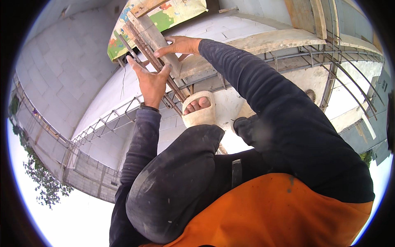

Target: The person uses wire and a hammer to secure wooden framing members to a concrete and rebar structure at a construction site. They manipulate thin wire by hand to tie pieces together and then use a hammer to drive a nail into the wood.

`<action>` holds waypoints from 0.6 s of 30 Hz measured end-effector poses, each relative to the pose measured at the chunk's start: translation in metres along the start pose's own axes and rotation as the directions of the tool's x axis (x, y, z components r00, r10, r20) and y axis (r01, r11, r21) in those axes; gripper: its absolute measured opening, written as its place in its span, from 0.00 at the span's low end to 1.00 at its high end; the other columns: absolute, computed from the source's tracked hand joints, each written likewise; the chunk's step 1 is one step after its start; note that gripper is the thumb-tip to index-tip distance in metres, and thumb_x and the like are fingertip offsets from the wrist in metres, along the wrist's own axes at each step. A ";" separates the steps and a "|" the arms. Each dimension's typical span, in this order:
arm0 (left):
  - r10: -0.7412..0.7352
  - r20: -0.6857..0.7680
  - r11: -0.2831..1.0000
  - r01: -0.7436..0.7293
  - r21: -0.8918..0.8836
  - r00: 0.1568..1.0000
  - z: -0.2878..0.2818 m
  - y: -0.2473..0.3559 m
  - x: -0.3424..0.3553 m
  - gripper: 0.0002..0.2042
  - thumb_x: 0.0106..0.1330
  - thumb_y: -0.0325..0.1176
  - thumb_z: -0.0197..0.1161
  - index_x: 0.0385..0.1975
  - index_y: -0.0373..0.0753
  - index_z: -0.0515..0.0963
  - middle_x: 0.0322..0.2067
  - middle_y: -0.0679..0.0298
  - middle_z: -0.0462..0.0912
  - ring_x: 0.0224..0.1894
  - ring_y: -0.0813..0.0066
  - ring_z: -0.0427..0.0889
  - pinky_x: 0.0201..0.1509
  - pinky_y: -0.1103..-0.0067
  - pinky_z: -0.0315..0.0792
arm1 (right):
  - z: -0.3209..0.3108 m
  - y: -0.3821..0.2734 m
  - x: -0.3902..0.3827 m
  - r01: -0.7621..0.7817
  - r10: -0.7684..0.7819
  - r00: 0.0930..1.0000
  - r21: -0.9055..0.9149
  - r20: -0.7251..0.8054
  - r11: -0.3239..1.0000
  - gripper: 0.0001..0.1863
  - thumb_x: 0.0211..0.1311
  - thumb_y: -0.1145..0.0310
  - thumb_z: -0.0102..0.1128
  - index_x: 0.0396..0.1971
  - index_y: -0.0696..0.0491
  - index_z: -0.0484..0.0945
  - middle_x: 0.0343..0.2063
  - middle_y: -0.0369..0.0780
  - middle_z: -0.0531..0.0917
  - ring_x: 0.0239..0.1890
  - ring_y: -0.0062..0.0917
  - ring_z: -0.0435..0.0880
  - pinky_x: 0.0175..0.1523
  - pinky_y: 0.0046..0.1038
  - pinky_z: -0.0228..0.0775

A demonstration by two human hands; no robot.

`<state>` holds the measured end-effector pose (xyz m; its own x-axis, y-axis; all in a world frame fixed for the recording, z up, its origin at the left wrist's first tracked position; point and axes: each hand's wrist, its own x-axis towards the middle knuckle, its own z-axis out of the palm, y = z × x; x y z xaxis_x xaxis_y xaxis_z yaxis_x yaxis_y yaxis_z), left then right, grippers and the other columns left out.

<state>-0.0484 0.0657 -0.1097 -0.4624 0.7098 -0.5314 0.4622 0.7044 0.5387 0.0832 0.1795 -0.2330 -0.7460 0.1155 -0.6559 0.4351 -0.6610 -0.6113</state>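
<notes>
Diagonally forward-left, seemingly, the rusty bars (154,60)

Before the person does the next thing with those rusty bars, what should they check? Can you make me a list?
1. Left hand in place: ok. Its thumb and pointing finger appear on either side of the rusty bars.
2. Right hand in place: ok. It is at the wooden board beside the bars.
3. Hands covered: not ok. Both are bare, and the bars look rough.
4. Toes covered: not ok. They poke out of the pale shoe, close to the bars.
5. Right sleeve pulled down: ok. It reaches the wrist.
6. Bars fixed firmly: cannot tell. The hands hide part of them.
</notes>
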 end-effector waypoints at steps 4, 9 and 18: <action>0.180 -0.089 0.974 -0.165 0.154 0.980 0.002 -0.019 0.002 0.66 0.56 0.42 0.79 0.79 0.22 0.30 0.70 0.32 0.62 0.66 0.46 0.74 0.66 0.62 0.75 | 0.005 0.000 0.010 -0.010 0.010 1.000 0.015 -0.025 1.000 0.76 0.36 0.29 0.81 0.81 0.57 0.51 0.74 0.55 0.65 0.75 0.44 0.70 0.69 0.48 0.77; 0.125 -0.064 0.960 -0.105 0.259 0.990 0.002 -0.020 -0.001 0.67 0.56 0.43 0.79 0.79 0.27 0.26 0.70 0.29 0.59 0.68 0.35 0.73 0.67 0.57 0.74 | 0.006 -0.001 0.004 -0.011 0.012 1.000 0.024 -0.021 1.000 0.77 0.36 0.29 0.81 0.81 0.56 0.51 0.74 0.55 0.65 0.75 0.44 0.69 0.70 0.48 0.76; 0.048 -0.053 0.965 -0.033 0.261 0.997 0.003 -0.009 -0.002 0.67 0.57 0.41 0.78 0.80 0.32 0.24 0.67 0.28 0.61 0.61 0.30 0.79 0.62 0.55 0.79 | 0.001 -0.004 0.006 -0.001 0.001 1.000 0.021 0.003 1.000 0.74 0.38 0.31 0.81 0.81 0.55 0.51 0.75 0.55 0.64 0.76 0.46 0.68 0.72 0.52 0.73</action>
<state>-0.0488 0.0579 -0.1151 -0.4791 0.7416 -0.4695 0.6584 0.6574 0.3665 0.0769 0.1823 -0.2341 -0.7470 0.1130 -0.6552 0.4252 -0.6764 -0.6014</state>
